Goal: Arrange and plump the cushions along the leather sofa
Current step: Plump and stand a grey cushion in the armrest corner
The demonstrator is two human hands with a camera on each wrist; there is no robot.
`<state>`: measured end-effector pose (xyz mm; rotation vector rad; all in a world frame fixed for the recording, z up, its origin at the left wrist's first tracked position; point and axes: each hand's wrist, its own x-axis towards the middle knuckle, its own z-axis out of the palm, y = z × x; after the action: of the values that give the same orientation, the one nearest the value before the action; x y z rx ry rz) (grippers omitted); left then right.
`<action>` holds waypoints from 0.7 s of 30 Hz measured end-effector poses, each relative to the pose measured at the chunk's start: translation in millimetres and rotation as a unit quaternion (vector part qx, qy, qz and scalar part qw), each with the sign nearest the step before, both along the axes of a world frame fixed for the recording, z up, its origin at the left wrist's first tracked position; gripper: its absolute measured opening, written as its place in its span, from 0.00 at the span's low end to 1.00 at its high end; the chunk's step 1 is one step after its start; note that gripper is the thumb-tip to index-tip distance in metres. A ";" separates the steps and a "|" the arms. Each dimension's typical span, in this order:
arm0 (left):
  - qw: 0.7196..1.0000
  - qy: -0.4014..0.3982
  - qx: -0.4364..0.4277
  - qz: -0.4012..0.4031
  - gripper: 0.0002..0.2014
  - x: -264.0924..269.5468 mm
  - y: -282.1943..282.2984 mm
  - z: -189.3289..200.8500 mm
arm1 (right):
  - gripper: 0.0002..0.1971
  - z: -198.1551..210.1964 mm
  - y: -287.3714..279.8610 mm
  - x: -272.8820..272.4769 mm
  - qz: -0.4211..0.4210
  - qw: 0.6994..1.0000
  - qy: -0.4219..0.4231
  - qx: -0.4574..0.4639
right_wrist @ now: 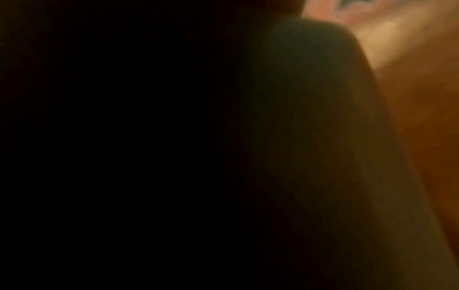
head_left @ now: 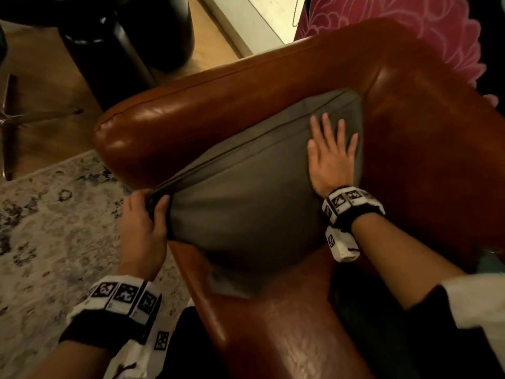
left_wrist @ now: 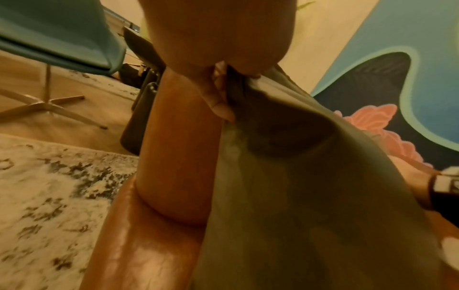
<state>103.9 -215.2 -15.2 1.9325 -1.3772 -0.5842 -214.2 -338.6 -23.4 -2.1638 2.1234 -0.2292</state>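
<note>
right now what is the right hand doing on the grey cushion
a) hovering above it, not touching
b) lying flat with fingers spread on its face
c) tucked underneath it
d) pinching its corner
b: in the head view the right hand lies flat, fingers spread, on the grey cushion, while the left hand has its grip on the corner.

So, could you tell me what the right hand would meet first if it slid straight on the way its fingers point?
Probably the sofa's leather back: the right hand lies flat on the cushion, fingers aimed at its top corner.
</note>
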 end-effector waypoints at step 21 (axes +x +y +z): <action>0.875 -0.372 0.146 -0.272 0.32 -78.5 -40.2 -11.5 | 0.27 -46.9 71.3 -7.1 -0.067 0.987 -0.141 -0.049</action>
<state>25.4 -255.4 -26.6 2.1005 -2.4961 -0.2987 -221.3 -267.3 -70.3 -1.9019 2.1311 -0.6231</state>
